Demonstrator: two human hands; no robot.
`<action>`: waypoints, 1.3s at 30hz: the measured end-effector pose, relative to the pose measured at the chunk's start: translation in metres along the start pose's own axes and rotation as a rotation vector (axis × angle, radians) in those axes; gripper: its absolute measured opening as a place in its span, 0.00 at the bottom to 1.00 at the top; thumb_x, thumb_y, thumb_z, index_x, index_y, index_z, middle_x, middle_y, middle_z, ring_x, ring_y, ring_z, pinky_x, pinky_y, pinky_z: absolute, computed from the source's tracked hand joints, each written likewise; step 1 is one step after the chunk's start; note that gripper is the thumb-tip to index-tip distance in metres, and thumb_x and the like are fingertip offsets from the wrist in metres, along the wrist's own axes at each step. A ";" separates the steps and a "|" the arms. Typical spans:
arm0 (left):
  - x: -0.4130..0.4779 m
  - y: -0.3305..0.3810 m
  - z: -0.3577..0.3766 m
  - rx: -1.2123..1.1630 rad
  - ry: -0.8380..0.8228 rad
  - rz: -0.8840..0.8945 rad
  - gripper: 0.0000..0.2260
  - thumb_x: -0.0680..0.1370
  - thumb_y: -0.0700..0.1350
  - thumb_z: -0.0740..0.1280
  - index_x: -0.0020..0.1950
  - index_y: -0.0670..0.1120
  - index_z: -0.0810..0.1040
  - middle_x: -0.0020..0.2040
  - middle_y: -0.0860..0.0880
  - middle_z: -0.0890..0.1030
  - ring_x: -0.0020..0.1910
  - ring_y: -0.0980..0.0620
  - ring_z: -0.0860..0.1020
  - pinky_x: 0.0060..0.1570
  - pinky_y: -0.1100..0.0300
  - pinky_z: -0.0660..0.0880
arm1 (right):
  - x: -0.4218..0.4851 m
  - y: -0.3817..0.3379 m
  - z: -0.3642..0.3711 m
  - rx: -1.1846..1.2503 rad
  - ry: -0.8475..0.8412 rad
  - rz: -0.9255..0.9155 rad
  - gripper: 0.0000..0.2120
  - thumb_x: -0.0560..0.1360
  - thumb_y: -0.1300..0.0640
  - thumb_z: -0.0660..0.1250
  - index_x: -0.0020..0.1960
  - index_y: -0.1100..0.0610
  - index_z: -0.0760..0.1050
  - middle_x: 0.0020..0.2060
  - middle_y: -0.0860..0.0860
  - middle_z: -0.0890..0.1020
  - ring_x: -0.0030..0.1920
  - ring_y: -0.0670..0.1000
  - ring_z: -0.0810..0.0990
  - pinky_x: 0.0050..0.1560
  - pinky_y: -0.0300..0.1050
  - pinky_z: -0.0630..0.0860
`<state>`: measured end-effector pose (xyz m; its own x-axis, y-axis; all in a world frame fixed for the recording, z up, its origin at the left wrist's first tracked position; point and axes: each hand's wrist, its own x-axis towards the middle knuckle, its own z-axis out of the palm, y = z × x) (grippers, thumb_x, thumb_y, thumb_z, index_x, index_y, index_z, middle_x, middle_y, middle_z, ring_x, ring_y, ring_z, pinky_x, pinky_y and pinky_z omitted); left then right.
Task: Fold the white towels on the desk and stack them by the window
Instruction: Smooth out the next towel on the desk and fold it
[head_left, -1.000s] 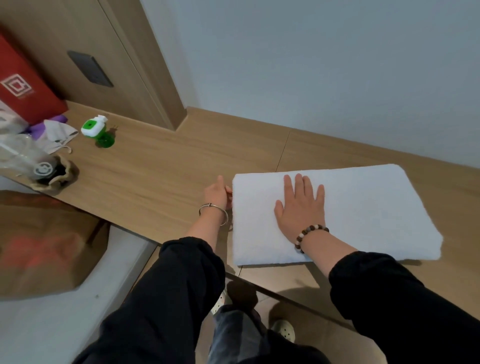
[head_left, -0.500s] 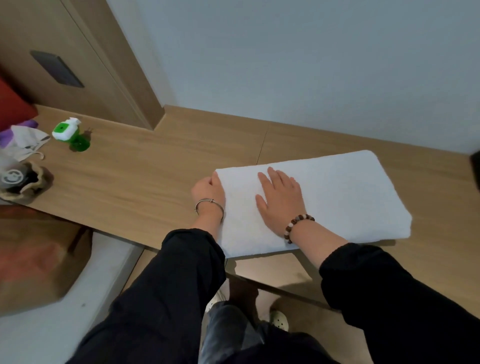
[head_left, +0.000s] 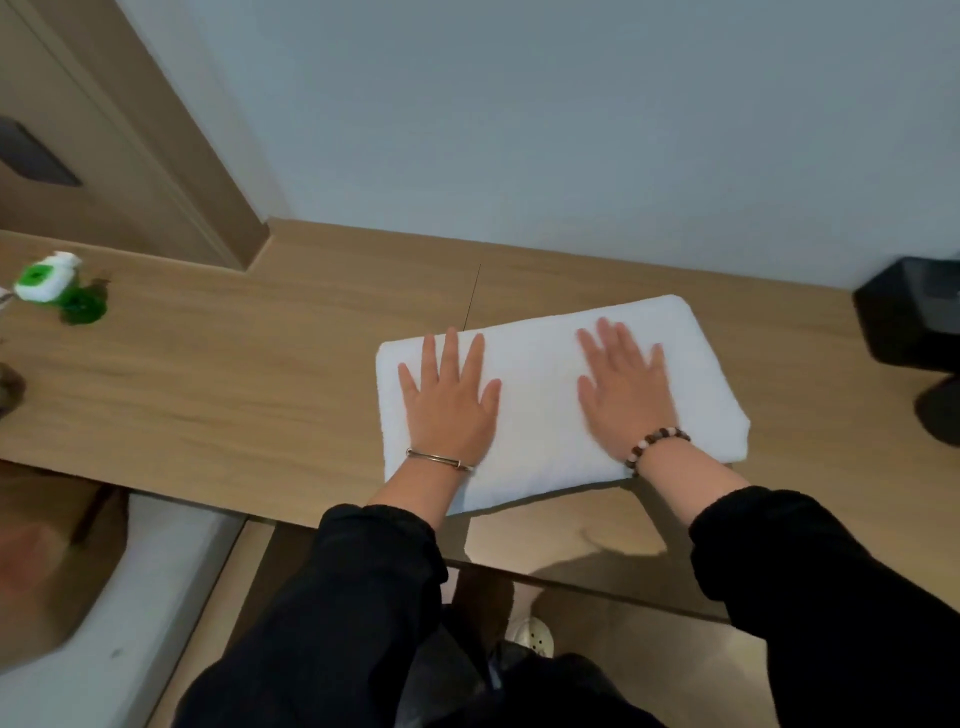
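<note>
A folded white towel (head_left: 540, 384) lies flat on the wooden desk (head_left: 234, 374), a little skewed, its near edge close to the desk's front edge. My left hand (head_left: 449, 402) presses palm-down on the towel's left part, fingers straight and spread. My right hand (head_left: 626, 392) presses palm-down on the right part, fingers straight too. Both wrists carry bracelets. No window shows in this view.
A small green and white bottle (head_left: 54, 286) stands at the desk's far left. A black object (head_left: 914, 317) sits at the right edge by the wall. A brown paper bag (head_left: 47, 551) rests low on the left. A wooden panel (head_left: 130, 135) rises behind the desk.
My left hand left the towel's left edge and now lies flat on top of it. My right hand slid rightwards across the towel. The view shifted right.
</note>
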<state>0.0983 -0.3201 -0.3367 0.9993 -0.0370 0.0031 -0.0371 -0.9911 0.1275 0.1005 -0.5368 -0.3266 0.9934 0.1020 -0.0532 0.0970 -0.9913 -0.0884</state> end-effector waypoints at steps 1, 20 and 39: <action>0.002 0.000 0.000 0.000 -0.001 0.005 0.26 0.80 0.59 0.45 0.78 0.55 0.48 0.78 0.49 0.50 0.77 0.45 0.45 0.70 0.38 0.44 | -0.001 0.016 -0.001 -0.012 0.009 0.098 0.28 0.79 0.46 0.43 0.78 0.48 0.44 0.78 0.49 0.45 0.77 0.50 0.43 0.73 0.60 0.42; 0.005 -0.006 -0.007 0.016 -0.079 0.034 0.26 0.80 0.60 0.44 0.77 0.58 0.40 0.78 0.52 0.42 0.76 0.46 0.38 0.70 0.35 0.45 | -0.071 0.033 -0.010 1.117 0.344 0.760 0.10 0.78 0.58 0.59 0.43 0.55 0.77 0.39 0.54 0.80 0.44 0.57 0.79 0.49 0.57 0.78; 0.002 -0.005 -0.005 0.032 -0.071 0.045 0.27 0.79 0.60 0.41 0.76 0.58 0.38 0.78 0.51 0.41 0.76 0.45 0.38 0.70 0.36 0.44 | -0.085 -0.005 -0.004 1.083 0.272 0.873 0.11 0.76 0.51 0.66 0.37 0.53 0.79 0.34 0.48 0.79 0.37 0.48 0.74 0.36 0.42 0.71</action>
<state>0.1009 -0.3145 -0.3319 0.9941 -0.0895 -0.0619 -0.0832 -0.9918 0.0974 0.0157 -0.5413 -0.3173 0.7014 -0.6431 -0.3072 -0.5161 -0.1611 -0.8412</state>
